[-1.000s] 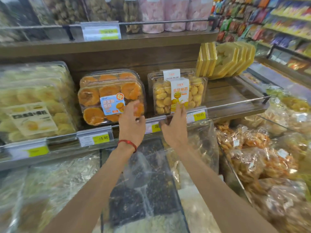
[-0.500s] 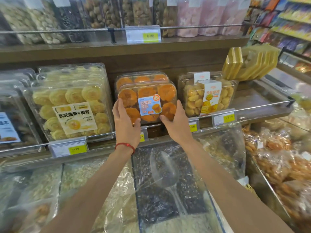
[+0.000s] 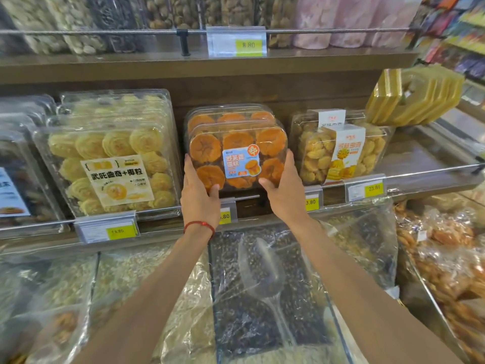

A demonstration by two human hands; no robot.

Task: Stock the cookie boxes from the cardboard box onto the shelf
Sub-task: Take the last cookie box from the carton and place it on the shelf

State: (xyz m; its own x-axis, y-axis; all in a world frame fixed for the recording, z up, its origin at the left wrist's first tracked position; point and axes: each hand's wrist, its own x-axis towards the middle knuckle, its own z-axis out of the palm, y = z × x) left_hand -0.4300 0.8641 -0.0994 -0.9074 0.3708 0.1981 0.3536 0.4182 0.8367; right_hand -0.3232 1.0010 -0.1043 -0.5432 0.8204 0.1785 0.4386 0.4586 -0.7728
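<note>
A clear box of orange cakes with a blue label stands upright at the front of the wooden shelf, with a like box right behind it. My left hand grips its lower left corner, thumb on the front. My right hand grips its lower right corner the same way. A larger box of pale swirl cookies stands to the left, and boxes of small yellow cookies to the right. The cardboard box is not in view.
A rail with price tags runs along the shelf front. Yellow boxes lean at the far right, with bare shelf beside them. Below are bulk bins under plastic film with a clear scoop. Bagged snacks fill the right.
Both hands moved from the rail between two boxes to the orange cake box and took hold of its lower corners. The view shifted left.
</note>
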